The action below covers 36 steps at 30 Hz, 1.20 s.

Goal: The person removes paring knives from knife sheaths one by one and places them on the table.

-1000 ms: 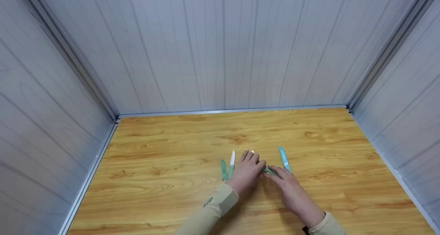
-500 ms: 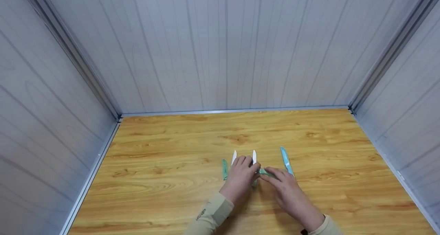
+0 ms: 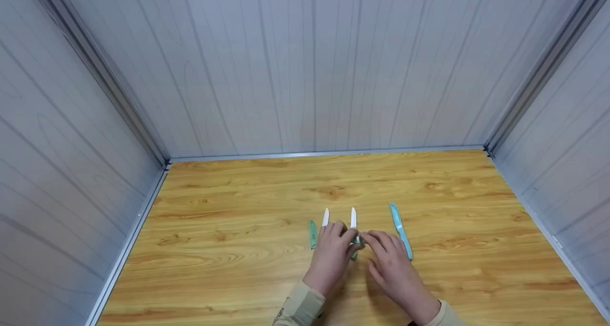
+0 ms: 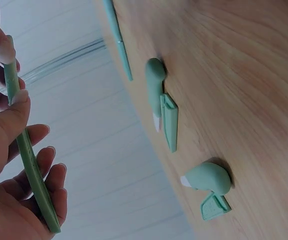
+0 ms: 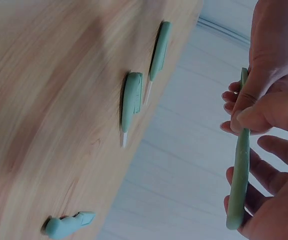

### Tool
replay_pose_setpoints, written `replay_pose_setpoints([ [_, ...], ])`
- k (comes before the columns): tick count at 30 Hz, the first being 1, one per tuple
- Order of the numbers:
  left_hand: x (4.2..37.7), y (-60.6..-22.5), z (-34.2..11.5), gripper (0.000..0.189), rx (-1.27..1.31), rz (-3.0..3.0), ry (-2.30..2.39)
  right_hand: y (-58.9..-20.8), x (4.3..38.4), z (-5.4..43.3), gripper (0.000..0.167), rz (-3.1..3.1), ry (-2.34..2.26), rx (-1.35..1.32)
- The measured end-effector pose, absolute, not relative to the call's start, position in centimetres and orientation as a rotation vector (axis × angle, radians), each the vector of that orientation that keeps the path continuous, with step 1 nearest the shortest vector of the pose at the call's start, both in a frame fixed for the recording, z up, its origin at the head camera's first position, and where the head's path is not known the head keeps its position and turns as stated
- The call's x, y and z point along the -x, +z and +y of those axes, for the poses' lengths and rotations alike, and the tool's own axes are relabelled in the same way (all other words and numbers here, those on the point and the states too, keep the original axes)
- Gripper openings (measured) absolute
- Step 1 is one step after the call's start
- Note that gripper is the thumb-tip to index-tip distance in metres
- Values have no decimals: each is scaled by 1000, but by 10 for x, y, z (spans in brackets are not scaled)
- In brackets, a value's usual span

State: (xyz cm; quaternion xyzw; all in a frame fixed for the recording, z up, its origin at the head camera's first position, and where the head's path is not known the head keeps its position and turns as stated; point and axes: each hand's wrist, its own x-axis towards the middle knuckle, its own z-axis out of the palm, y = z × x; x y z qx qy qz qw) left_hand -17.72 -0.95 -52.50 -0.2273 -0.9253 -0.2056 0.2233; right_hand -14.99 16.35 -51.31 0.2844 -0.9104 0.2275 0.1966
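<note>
A slim green piece (image 4: 33, 170), seemingly a sheathed paring knife, hangs between both hands above the table. My left hand (image 3: 330, 257) grips its flat, square-ended part, thumb on one side and fingers on the other. My right hand (image 3: 395, 269) pinches it, with fingers behind its rounded end (image 5: 238, 205); the fingertips of both hands meet near its middle. Below lie two paring knives with green handles and white blades: the left one's blade (image 3: 326, 217) and the middle one's blade (image 3: 353, 217) point away. A green sheath (image 3: 312, 234) lies left of the left knife, another sheath (image 4: 169, 122) beside the middle one.
To the right of both hands lies a light-blue sheathed knife (image 3: 401, 230), apart from the others. The wood-grain table (image 3: 228, 197) reaches back to a pale panel wall (image 3: 305, 78), with similar panels at both sides.
Both hands have drawn slightly nearer the body, and the right hand's fingers have shifted along the green piece. More of the middle knife and the blue knife's handle now shows.
</note>
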Motion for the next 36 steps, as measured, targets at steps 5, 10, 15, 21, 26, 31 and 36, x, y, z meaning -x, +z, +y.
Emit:
replay_pose_setpoints([
  [5, 170, -521, -10, 20, 572, -2575, -657, -512, 150, 159, 59, -2526, 666, -766],
  [10, 164, -520, -12, 22, 495, -2560, -742, -510, 150, 155, 51, -2525, 705, -733],
  [15, 158, -520, -14, 22, 461, -2545, -761, -509, 150, 150, 43, -2514, 696, -724],
  [21, 152, -521, -16, 24, 429, -2487, -755, -510, 149, 144, 37, -2496, 648, -723],
  [26, 146, -520, -16, 25, 399, -2447, -745, -511, 148, 140, 35, -2457, 622, -720],
  [31, 143, -520, -18, 26, 373, -2444, -756, -511, 147, 135, 33, -2457, 618, -697],
  [36, 142, -520, -19, 25, 363, -2430, -752, -508, 145, 132, 34, -2515, 613, -663],
])
